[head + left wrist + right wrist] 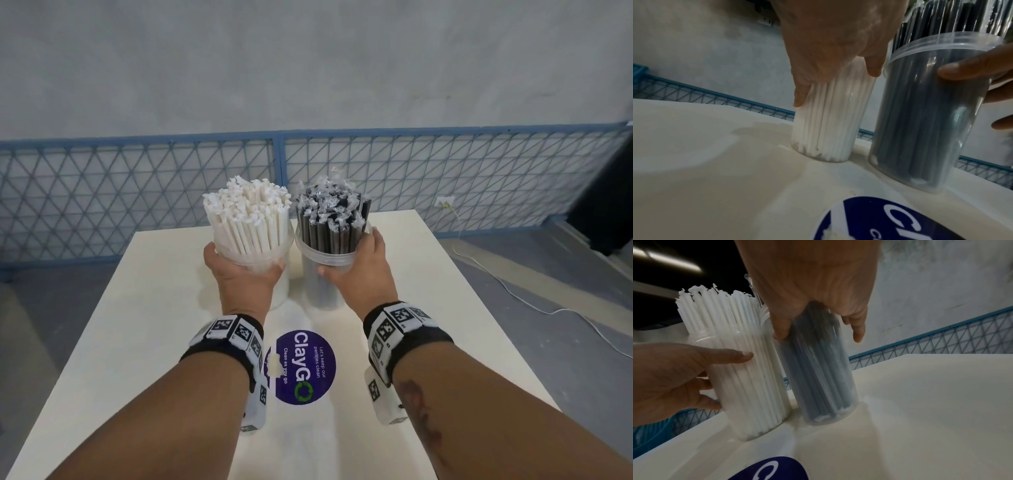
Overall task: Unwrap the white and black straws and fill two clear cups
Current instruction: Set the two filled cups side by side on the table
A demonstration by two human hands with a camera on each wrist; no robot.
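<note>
Two clear cups stand side by side on the cream table. The left cup is packed with white paper-wrapped straws. My left hand grips it just below the rim, thumb on the inner side. The right cup holds black straws in clear film. My right hand grips this cup near its rim. In the left wrist view the left hand wraps the white-straw cup, base on the table. In the right wrist view the right hand wraps the black-straw cup.
A round purple ClayGO sticker lies on the table between my forearms. A blue mesh fence runs behind the table's far edge. A white cable trails across the floor on the right.
</note>
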